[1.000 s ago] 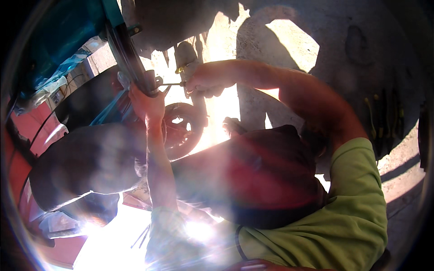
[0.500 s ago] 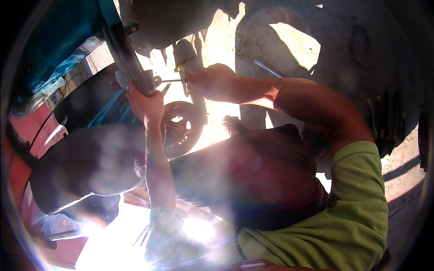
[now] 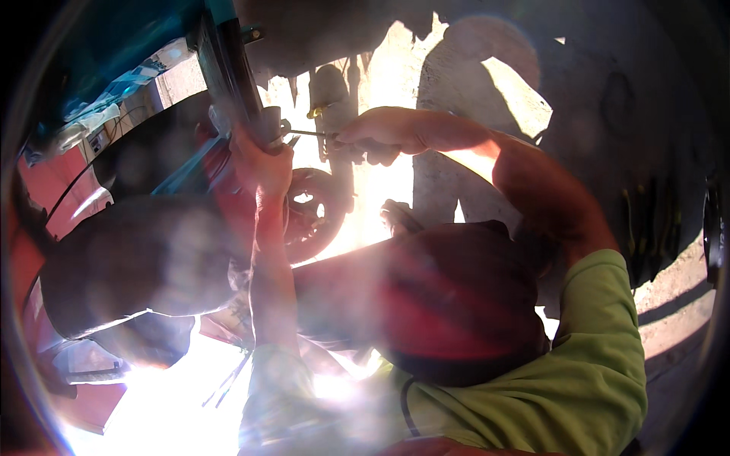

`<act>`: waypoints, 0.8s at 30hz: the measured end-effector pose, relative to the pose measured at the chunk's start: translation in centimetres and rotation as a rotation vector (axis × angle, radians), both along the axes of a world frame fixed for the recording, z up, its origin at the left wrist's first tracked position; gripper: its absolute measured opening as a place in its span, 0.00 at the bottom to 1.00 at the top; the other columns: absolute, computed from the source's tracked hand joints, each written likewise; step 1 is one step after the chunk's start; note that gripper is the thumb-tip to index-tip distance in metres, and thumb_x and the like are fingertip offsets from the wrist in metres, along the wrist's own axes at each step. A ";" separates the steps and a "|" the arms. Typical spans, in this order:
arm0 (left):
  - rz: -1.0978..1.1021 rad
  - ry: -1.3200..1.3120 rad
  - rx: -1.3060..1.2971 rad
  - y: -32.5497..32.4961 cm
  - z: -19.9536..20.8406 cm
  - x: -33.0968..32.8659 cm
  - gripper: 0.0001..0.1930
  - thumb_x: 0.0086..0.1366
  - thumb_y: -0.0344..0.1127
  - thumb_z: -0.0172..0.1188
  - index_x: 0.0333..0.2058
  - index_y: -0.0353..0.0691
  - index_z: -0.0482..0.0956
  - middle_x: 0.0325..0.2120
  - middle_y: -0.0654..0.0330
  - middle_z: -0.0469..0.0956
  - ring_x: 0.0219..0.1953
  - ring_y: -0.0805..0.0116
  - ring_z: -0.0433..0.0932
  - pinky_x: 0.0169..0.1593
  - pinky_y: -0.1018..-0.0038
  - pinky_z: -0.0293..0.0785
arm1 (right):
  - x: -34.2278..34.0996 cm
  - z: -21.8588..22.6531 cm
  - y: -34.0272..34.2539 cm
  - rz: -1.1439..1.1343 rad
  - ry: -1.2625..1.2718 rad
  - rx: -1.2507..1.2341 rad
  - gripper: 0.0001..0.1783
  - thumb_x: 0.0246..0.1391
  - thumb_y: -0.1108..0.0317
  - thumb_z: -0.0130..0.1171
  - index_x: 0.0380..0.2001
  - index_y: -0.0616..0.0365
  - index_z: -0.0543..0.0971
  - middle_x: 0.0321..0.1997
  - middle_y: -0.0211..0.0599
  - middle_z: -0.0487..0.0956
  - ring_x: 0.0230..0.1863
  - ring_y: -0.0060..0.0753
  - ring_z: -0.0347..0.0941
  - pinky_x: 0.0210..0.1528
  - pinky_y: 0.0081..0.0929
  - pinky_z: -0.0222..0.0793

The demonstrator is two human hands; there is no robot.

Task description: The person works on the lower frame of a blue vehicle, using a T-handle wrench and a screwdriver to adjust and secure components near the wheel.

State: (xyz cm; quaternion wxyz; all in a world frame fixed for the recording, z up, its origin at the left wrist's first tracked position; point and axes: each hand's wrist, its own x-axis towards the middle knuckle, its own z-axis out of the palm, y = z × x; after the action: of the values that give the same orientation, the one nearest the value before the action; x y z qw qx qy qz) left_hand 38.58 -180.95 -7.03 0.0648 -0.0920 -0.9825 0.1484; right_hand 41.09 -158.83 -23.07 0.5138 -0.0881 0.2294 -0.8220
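Observation:
My left hand [image 3: 262, 163] is wrapped round the lower end of a dark metal tube [image 3: 242, 80], which slants down from a teal panel [image 3: 114, 53]. A small ringed lug [image 3: 285, 126] sticks out on the tube's right side. My right hand [image 3: 380, 135] is closed on the end of a thin-shafted tool [image 3: 308, 134], whose shaft points left and reaches the lug. Its grip is hidden in my fingers, so the tool's exact kind does not show. Below my left hand stands a dark round wheel-like part [image 3: 327, 220], partly behind my forearm.
Several pliers-like tools with dark handles [image 3: 650, 220] lie in shadow at the right. My dark-clad knees [image 3: 456, 296] fill the middle. Red panels [image 3: 57, 186] and a black cable stand at the left. Strong glare washes out the lower left.
The whole view has shifted, so tube and hands appear farther right. My right hand has turned about the tool, its fingers now hanging lower. My left hand keeps its hold on the tube.

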 end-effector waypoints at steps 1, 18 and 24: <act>-0.028 0.001 -0.003 -0.2 -0.1 0.0 0.46 0.47 0.33 0.71 0.66 0.36 0.63 0.58 0.41 0.72 0.61 0.39 0.72 0.62 0.50 0.71 | -0.2 0.1 0.0 0.026 0.018 0.062 0.17 0.67 0.57 0.56 0.44 0.59 0.83 0.27 0.28 0.74 0.20 0.18 0.64 0.18 0.20 0.59; -0.038 -0.004 0.000 -0.3 -0.2 0.0 0.47 0.46 0.33 0.72 0.67 0.40 0.63 0.59 0.43 0.71 0.61 0.40 0.71 0.62 0.52 0.72 | -0.1 2.8 1.0 -0.168 0.266 0.396 0.14 0.63 0.60 0.54 0.33 0.58 0.84 0.25 0.38 0.81 0.24 0.35 0.80 0.32 0.34 0.79; -0.018 -0.005 0.026 -0.4 -0.4 -0.1 0.47 0.46 0.33 0.72 0.67 0.40 0.63 0.59 0.44 0.71 0.61 0.40 0.72 0.62 0.52 0.72 | -0.6 1.0 1.9 0.094 -0.211 -0.038 0.13 0.67 0.58 0.57 0.30 0.54 0.78 0.21 0.22 0.73 0.18 0.15 0.66 0.20 0.16 0.63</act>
State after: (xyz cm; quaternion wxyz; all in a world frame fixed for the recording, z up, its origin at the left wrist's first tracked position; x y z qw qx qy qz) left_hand 38.48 -181.31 -7.40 0.0649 -0.1005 -0.9836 0.1348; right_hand 40.48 -156.90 -22.10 0.5713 -0.0212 0.1541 -0.8058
